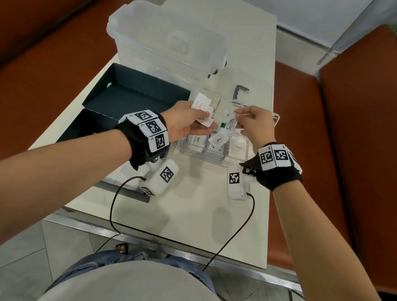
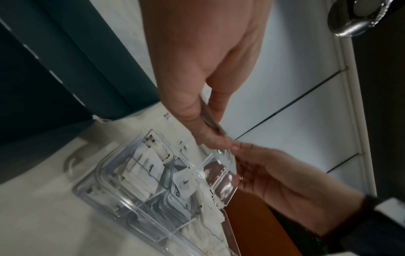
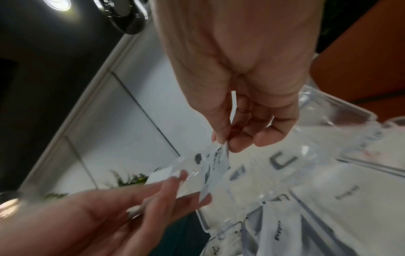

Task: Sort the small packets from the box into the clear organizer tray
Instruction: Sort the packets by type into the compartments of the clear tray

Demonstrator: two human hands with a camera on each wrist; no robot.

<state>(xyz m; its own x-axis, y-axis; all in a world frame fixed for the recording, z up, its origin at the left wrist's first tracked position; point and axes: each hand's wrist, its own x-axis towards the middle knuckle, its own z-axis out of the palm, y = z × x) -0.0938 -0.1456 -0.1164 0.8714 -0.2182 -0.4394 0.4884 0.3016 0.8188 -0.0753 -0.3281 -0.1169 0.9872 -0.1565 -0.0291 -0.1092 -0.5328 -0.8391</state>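
Observation:
My left hand point(image 1: 202, 121) grips a small stack of white packets with orange print point(image 1: 202, 104) above the clear organizer tray point(image 1: 215, 160). In the left wrist view the stack point(image 2: 210, 119) shows edge-on between thumb and fingers. My right hand point(image 1: 237, 112) pinches the top of a clear-wrapped packet with a green piece inside point(image 1: 229, 126), which hangs over the tray and touches my left fingers point(image 3: 175, 187). The right wrist view shows that pinch point(image 3: 223, 143) on the clear packet point(image 3: 210, 166). White packets point(image 2: 149, 169) stand in the tray's near compartments. The open dark box point(image 1: 135, 93) lies to the left.
A large clear plastic container point(image 1: 165, 41) stands at the back behind the dark box. A grey L-shaped piece point(image 1: 239, 91) lies beyond the tray. Brown benches point(image 1: 360, 139) flank the white table point(image 1: 188, 209). Cables hang from both wrists over the near table edge.

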